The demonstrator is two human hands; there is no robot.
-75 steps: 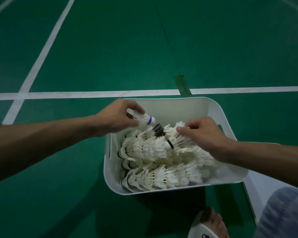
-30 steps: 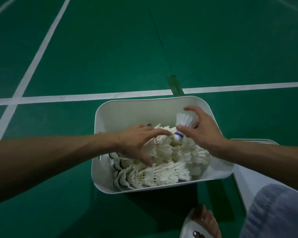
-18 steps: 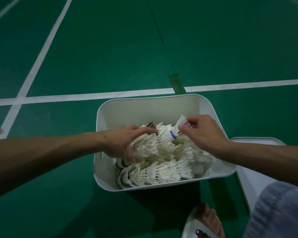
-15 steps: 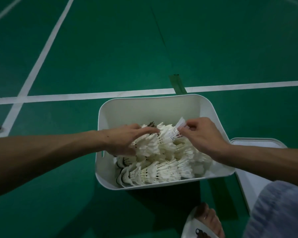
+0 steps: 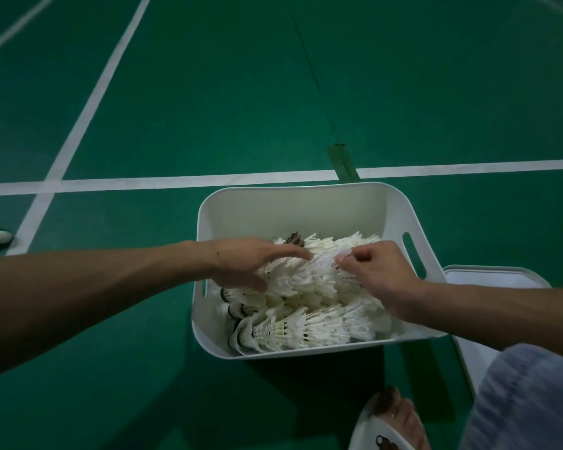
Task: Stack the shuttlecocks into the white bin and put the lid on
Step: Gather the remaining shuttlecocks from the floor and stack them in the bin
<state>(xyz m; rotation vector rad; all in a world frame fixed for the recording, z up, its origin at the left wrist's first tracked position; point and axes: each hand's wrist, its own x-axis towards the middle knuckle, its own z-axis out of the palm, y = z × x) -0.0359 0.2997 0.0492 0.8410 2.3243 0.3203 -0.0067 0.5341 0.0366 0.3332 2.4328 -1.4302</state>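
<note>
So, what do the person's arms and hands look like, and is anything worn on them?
The left forearm and right forearm are bare, with no sleeve in view. The left hand and right hand wear no gloves; I see no watch, bracelet or ring. The light is dim, so a thin ring could be missed.

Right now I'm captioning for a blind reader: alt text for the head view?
In a white bin of stacked shuttlecocks, the right hand pinches one shuttlecock while the left hand rests open on them. The lid lies beside it.
</note>
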